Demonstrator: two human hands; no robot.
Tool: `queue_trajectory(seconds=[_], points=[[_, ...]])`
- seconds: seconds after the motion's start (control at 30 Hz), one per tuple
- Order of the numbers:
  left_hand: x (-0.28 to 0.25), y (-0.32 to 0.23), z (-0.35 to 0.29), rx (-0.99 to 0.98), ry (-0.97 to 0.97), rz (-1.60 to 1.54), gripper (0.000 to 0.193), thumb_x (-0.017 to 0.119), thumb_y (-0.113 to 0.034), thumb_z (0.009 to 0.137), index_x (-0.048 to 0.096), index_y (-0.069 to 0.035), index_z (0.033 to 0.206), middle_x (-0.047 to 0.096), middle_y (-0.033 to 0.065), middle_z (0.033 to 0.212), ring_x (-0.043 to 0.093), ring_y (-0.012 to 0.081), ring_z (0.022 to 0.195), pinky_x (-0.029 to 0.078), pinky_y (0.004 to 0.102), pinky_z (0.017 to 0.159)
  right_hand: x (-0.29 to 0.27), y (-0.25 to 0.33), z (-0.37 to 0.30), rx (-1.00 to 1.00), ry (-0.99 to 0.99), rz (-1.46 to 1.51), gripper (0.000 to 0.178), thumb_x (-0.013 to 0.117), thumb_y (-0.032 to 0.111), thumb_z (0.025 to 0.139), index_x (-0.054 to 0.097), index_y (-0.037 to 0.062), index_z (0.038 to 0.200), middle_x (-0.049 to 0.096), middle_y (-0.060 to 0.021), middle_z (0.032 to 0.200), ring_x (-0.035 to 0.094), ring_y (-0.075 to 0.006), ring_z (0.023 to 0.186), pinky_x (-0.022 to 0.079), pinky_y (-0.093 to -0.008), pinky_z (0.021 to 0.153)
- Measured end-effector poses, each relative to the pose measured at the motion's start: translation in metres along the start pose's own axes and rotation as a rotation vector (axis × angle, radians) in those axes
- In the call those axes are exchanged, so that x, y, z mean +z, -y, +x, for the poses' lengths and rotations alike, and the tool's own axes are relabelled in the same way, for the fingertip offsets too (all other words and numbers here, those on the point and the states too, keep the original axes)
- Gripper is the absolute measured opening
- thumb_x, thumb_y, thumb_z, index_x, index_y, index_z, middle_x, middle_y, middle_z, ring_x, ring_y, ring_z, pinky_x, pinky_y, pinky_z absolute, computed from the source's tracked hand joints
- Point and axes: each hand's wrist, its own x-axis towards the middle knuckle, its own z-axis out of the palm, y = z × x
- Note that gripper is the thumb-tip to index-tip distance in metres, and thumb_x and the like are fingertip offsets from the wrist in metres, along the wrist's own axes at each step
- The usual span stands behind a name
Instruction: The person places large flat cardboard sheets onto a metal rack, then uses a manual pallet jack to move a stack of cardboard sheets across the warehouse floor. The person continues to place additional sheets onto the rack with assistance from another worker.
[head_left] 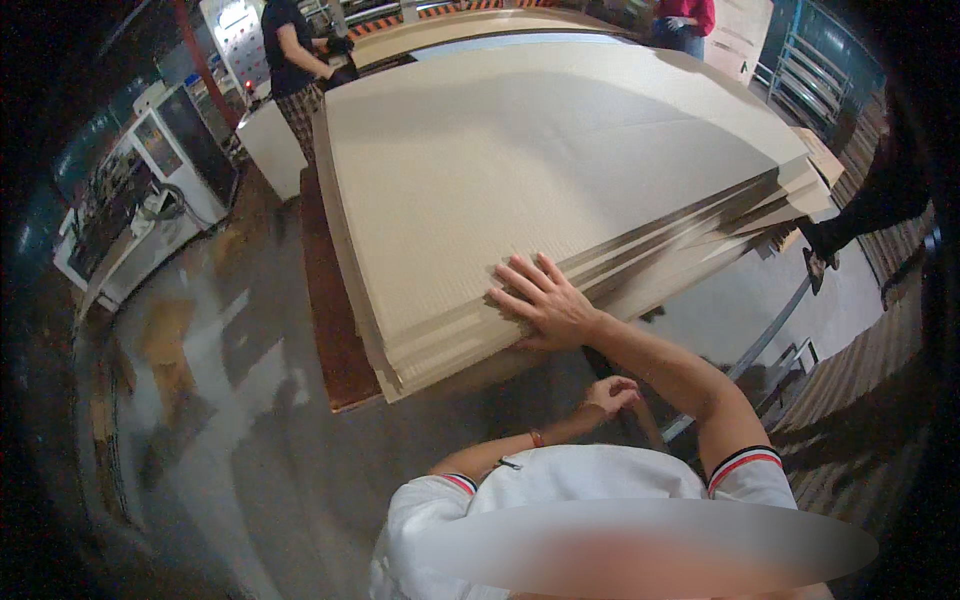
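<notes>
A tall stack of large tan cardboard sheets [480,170] fills the middle of the head view, its layered edges uneven along the near and right sides. My right hand [548,308] lies on the near edge of the top sheet, fingers spread and pointing away from me, with nothing gripped. Close in front of my body, below the stack's edge, is my left hand [611,394]. Its fingers are loosely bent with a gap to the thumb, and I see nothing in them. It does not touch the stack.
Under the stack, a reddish-brown board [340,340] sticks out on the left. One person [292,60] stands at the far left corner, another [684,20] at the far right. A dark-clad leg [870,215] shows at right, near a metal rail [765,350]. White machinery [165,190] stands left.
</notes>
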Motion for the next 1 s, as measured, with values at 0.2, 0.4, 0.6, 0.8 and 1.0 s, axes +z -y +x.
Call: queue_trajectory(seconds=[0.2,0.4,0.6,0.8,1.0], points=[[0.004,0.003,0.004,-0.174,0.348,0.103,0.032,0.059,-0.022,0.082,0.054,0.0,0.104,0.061,0.0066,0.092,0.057,0.0122,0.084,0.045,0.0249,0.075,-0.024,0.002,-0.084,0.162,-0.185,-0.094,0.07,0.061,0.044,0.072,0.035,0.013,0.129,0.023,-0.0123,0.14,0.021,-0.0349,0.128,0.016,-0.0506,0.104],[0.034,0.014,0.029,-0.15,0.58,-0.027,0.029,0.058,-0.017,0.082,0.054,0.001,0.105,0.06,0.0056,0.091,0.055,0.0103,0.081,0.044,0.0232,0.073,-0.128,0.03,-0.216,0.787,-0.281,-0.544,0.057,0.052,0.041,0.081,0.038,0.0131,0.128,0.024,-0.0133,0.14,0.019,-0.0375,0.129,0.018,-0.0494,0.103],[0.071,0.024,0.028,-0.255,0.857,0.059,0.029,0.055,-0.015,0.086,0.052,0.003,0.108,0.059,0.0078,0.095,0.057,0.0123,0.087,0.047,0.0238,0.074,-0.28,0.137,-0.279,1.056,-0.416,-1.293,0.048,0.056,0.028,0.082,0.042,0.0122,0.125,0.026,-0.0161,0.138,0.02,-0.0373,0.128,0.018,-0.0493,0.103],[0.102,0.014,-0.002,-0.193,1.236,0.289,0.025,0.054,-0.013,0.085,0.054,0.003,0.105,0.062,0.0077,0.091,0.059,0.0118,0.081,0.047,0.0221,0.072,-0.397,0.276,-0.268,0.88,-0.366,-2.045,0.037,0.055,0.02,0.082,0.051,0.0074,0.116,0.036,-0.0166,0.133,0.029,-0.0336,0.125,0.024,-0.0435,0.101],[0.12,0.046,-0.015,-0.198,1.41,0.285,0.027,0.055,-0.015,0.085,0.055,0.003,0.104,0.063,0.0074,0.09,0.058,0.0111,0.08,0.047,0.0226,0.071,-0.463,0.363,-0.263,0.958,-0.074,-2.441,0.037,0.056,0.025,0.082,0.051,0.0107,0.115,0.041,-0.0171,0.127,0.038,-0.0335,0.118,0.031,-0.0421,0.097]])
